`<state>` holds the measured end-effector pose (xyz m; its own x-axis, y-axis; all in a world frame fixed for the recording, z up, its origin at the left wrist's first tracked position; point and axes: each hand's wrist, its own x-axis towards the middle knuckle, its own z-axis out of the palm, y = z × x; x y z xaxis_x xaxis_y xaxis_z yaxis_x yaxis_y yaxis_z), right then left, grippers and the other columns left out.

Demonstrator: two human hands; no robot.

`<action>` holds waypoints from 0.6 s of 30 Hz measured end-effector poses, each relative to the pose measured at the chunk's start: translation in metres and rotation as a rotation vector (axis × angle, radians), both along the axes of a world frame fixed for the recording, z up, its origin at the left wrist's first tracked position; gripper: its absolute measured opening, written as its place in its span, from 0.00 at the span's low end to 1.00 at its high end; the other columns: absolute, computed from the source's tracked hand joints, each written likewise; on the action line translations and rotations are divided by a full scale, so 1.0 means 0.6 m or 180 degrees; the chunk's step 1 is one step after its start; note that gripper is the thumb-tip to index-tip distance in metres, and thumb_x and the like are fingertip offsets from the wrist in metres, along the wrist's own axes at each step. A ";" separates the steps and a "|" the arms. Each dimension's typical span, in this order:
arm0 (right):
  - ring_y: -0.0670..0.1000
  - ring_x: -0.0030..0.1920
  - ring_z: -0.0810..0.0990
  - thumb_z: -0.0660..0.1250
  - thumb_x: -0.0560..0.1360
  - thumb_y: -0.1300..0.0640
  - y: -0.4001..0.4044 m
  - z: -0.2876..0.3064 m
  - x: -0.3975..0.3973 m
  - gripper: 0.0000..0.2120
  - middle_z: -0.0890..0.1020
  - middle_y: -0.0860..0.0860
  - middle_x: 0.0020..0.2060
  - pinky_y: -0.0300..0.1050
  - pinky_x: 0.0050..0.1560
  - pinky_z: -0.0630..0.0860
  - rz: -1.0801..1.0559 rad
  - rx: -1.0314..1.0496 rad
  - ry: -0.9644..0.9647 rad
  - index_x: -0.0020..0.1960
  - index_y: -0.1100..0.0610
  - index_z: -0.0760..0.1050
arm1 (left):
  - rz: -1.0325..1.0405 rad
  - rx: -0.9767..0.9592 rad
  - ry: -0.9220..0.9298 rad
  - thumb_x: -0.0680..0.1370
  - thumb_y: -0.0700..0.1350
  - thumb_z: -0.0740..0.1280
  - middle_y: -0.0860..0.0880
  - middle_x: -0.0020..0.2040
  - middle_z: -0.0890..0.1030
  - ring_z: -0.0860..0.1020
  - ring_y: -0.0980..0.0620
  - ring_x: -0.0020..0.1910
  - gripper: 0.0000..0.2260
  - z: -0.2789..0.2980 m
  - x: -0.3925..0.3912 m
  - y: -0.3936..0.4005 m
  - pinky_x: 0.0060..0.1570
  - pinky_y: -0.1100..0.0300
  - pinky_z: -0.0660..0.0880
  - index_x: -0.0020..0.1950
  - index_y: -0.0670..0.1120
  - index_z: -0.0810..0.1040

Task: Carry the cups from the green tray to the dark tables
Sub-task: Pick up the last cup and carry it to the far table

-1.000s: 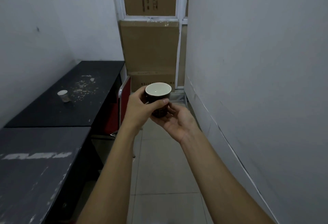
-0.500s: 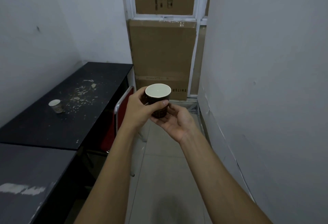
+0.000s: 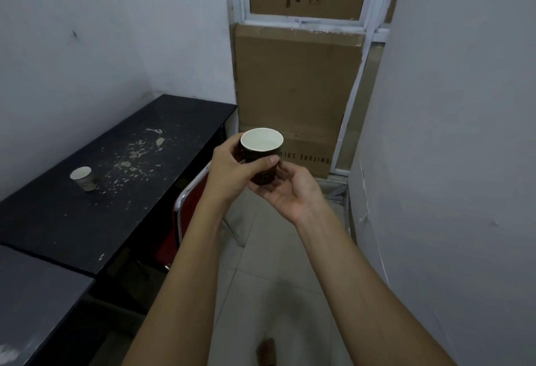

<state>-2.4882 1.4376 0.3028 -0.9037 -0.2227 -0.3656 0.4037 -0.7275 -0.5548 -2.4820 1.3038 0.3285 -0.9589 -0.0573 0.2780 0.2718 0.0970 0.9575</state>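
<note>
A dark paper cup (image 3: pixel 262 151) with a white inside is held upright in front of me, above the floor. My left hand (image 3: pixel 232 174) wraps its side, thumb across the front. My right hand (image 3: pixel 293 194) cups it from below, palm up. To the left stands a dark table (image 3: pixel 72 220) against the wall. A pale paper cup (image 3: pixel 82 178) sits on it, near the wall. A second dark table (image 3: pixel 34 301) adjoins it at the near left. No green tray is in view.
A red chair with a chrome frame (image 3: pixel 185 214) is tucked beside the far table. Stacked cardboard boxes (image 3: pixel 295 81) and a white frame close the end of the narrow aisle. White walls run on both sides. Pale flakes litter the far table top.
I have walked forward along the aisle: the tables and boxes are nearer and have slid left. Both hands keep the same hold on the dark cup.
</note>
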 end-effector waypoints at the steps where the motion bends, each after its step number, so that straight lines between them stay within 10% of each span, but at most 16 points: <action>1: 0.66 0.66 0.78 0.61 0.82 0.61 0.004 -0.004 -0.028 0.19 0.78 0.67 0.66 0.67 0.69 0.73 0.0017 0.0004 -0.0007 0.70 0.66 0.73 | 0.0029 -0.0007 0.0000 0.68 0.40 0.81 0.49 0.55 0.86 0.83 0.52 0.58 0.23 -0.003 -0.026 0.004 0.62 0.50 0.79 0.61 0.45 0.82; 18: 0.66 0.65 0.79 0.61 0.82 0.61 -0.021 -0.018 -0.506 0.18 0.79 0.66 0.65 0.66 0.70 0.73 0.0530 0.0005 0.0002 0.69 0.66 0.74 | 0.0429 -0.0130 -0.0018 0.68 0.41 0.82 0.52 0.55 0.86 0.83 0.58 0.56 0.24 -0.011 -0.474 -0.023 0.54 0.64 0.79 0.62 0.46 0.81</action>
<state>-2.7919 1.4248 0.2920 -0.8547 -0.3688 -0.3655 0.5182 -0.6496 -0.5563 -2.7667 1.2898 0.3216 -0.9448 -0.1744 0.2773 0.2483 0.1711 0.9535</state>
